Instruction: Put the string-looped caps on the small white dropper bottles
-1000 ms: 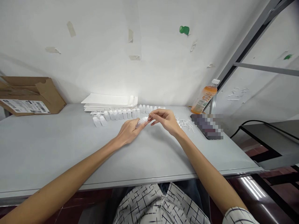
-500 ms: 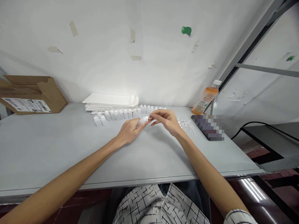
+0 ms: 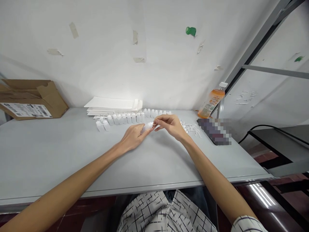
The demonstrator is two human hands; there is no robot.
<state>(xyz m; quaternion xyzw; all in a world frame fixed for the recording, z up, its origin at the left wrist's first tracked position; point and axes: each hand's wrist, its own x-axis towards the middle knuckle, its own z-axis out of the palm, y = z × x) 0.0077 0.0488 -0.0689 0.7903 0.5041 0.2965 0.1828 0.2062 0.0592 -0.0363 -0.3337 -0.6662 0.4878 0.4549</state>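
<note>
In the middle of the head view my left hand (image 3: pixel 133 136) is closed around a small white bottle (image 3: pixel 147 127), its top tilted up to the right. My right hand (image 3: pixel 170 125) pinches a thin white loop (image 3: pixel 154 123) at the bottle's tip; whether the loop is fixed to the bottle I cannot make out. Just behind my hands runs a row of similar small white bottles (image 3: pixel 124 119), several with thin loops on top. Two more bottles (image 3: pixel 102 125) stand at the row's left front. Loose white strap-like pieces (image 3: pixel 193 129) lie right of my right hand.
Flat white sheets or cartons (image 3: pixel 113 103) are stacked against the wall. An open cardboard box (image 3: pixel 36 100) stands at the far left. On the right are an orange drink bottle (image 3: pixel 212 100) and a blurred-out phone-like device (image 3: pixel 214 132). The grey table's front edge (image 3: pixel 145 190) runs before my lap.
The view has shifted slightly. Both hands stay together at the bottle's tip, with my right fingers moved only a little around the loop.
</note>
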